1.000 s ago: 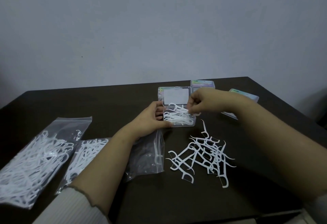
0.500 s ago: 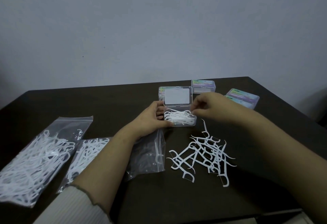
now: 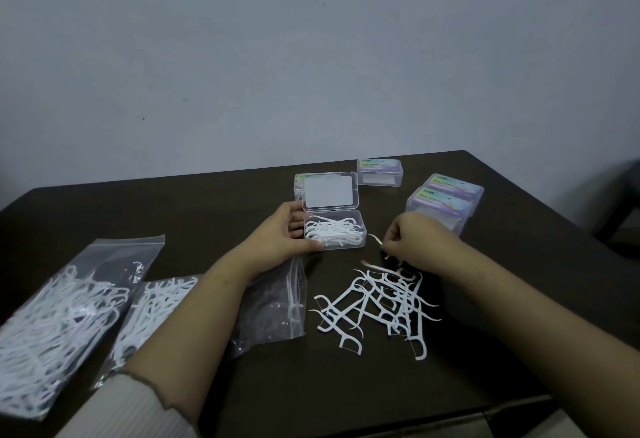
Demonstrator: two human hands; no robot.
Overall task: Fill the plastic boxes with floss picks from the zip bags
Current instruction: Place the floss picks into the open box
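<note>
Right hand (image 3: 414, 240) has left the open plastic box (image 3: 335, 234) and dropped back to the far edge of the loose floss pick pile (image 3: 381, 302) on the counter (image 3: 214, 202); a second ago it was over the box laying picks in. Fingers are curled and pinching a pick (image 3: 375, 239) just right of the box, so that reads as the next pickup under way. Left hand (image 3: 287, 233) hasn't moved: it grips the box's left end, thumb along the front edge, holding it steady. Box lid is hinged up at the back, base maybe half full of picks, so this box likely needs several more trips. Three closed boxes (image 3: 446, 203) sit behind and to the right; can't tell if they're filled. Nearly empty zip bag (image 3: 277, 302) lies under the left forearm, two full zip bags (image 3: 69, 313) further left, untouched. Plenty of stock left. Pile is tangled, so a pinch may drag extras.
</note>
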